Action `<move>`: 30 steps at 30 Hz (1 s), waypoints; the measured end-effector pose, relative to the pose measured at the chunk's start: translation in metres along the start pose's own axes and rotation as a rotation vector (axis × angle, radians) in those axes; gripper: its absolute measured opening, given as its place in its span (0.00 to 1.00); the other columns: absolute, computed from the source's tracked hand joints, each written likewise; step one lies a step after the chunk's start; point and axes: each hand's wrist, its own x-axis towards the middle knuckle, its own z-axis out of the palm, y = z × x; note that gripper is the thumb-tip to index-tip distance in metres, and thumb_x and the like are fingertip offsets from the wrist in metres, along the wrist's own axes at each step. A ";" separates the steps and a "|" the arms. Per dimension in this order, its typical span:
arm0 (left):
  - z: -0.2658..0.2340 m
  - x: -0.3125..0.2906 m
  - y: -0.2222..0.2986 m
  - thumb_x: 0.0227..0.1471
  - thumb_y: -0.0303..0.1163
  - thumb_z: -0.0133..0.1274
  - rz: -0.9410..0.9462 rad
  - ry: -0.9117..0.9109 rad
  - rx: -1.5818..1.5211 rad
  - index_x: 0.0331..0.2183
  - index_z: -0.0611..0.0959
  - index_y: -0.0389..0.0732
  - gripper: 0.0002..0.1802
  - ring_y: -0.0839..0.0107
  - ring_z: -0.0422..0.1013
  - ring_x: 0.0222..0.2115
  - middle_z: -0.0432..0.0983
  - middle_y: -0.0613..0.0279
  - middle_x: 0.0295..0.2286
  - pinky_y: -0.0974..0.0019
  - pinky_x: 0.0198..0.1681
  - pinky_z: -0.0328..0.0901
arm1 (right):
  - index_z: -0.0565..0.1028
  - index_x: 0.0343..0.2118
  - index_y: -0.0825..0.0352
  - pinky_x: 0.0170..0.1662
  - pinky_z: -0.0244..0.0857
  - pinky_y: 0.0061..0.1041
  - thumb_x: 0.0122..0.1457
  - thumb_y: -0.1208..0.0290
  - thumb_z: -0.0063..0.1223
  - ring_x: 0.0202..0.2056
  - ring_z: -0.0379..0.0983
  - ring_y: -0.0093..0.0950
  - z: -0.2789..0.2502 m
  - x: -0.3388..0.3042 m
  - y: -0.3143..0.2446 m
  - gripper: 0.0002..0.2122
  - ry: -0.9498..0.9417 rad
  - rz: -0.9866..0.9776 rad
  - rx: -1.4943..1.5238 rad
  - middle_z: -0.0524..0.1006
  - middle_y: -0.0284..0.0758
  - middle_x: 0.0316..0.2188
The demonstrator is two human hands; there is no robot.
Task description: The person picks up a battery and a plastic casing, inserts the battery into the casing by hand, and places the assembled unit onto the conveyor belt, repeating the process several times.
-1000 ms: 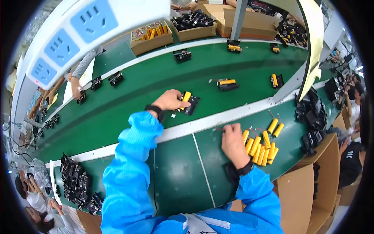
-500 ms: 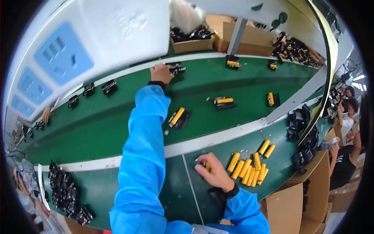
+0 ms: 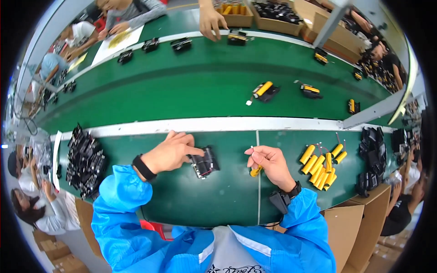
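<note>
My left hand (image 3: 169,152), a black band on its wrist, grips the left edge of a black plastic housing (image 3: 207,163) with thin wires and metal contacts. The housing lies on the near green table. To its right, my right hand (image 3: 272,164) pinches the lead of a yellow cylindrical battery (image 3: 256,171). A small white plug shows at its fingertips, and the palm hides part of the battery. Several more yellow batteries (image 3: 314,165) with thin leads lie in a group right of that hand.
Black housings are heaped at the left (image 3: 83,159), with black plastic parts (image 3: 371,157) at the right. Beyond a pale rail (image 3: 195,124), a green belt (image 3: 173,91) carries battery-fitted housings. Another person's hand (image 3: 211,22) reaches over its far edge. A cardboard box (image 3: 371,218) stands at lower right.
My left hand has come back from the far side of the belt to the near table with a black housing. My right hand has raised the battery's lead. The view has turned.
</note>
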 end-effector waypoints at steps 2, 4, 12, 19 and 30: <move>0.013 -0.015 0.017 0.46 0.31 0.61 -0.123 0.268 -0.121 0.49 0.79 0.51 0.25 0.57 0.70 0.37 0.73 0.60 0.35 0.55 0.43 0.61 | 0.76 0.36 0.71 0.31 0.64 0.17 0.65 0.72 0.49 0.25 0.69 0.17 0.019 0.005 0.004 0.07 -0.034 0.028 0.023 0.79 0.35 0.26; 0.032 -0.016 0.037 0.48 0.31 0.60 -0.175 0.402 -0.191 0.49 0.78 0.48 0.24 0.55 0.71 0.36 0.74 0.58 0.35 0.55 0.41 0.63 | 0.77 0.38 0.71 0.31 0.64 0.17 0.64 0.73 0.50 0.25 0.69 0.17 0.033 0.007 0.010 0.07 -0.031 0.040 0.072 0.79 0.36 0.27; 0.079 -0.003 0.077 0.50 0.36 0.57 -0.698 0.536 -0.264 0.47 0.71 0.24 0.28 0.44 0.72 0.33 0.74 0.41 0.33 0.51 0.37 0.69 | 0.79 0.37 0.68 0.30 0.64 0.18 0.62 0.72 0.53 0.26 0.70 0.20 0.092 0.021 0.006 0.06 0.060 0.147 -0.390 0.79 0.35 0.30; 0.090 -0.001 0.067 0.50 0.31 0.55 -0.540 0.558 -0.346 0.53 0.64 0.22 0.33 0.45 0.68 0.38 0.69 0.40 0.38 0.52 0.42 0.66 | 0.81 0.35 0.63 0.39 0.65 0.28 0.56 0.73 0.58 0.42 0.66 0.33 0.106 0.031 0.029 0.05 0.112 -0.322 -1.027 0.72 0.39 0.43; 0.089 -0.004 0.059 0.49 0.30 0.54 -0.425 0.516 -0.366 0.54 0.62 0.19 0.35 0.51 0.66 0.37 0.67 0.43 0.37 0.56 0.41 0.63 | 0.81 0.35 0.62 0.49 0.61 0.32 0.54 0.74 0.60 0.48 0.62 0.38 0.109 0.040 0.037 0.05 0.073 -0.127 -0.968 0.71 0.38 0.46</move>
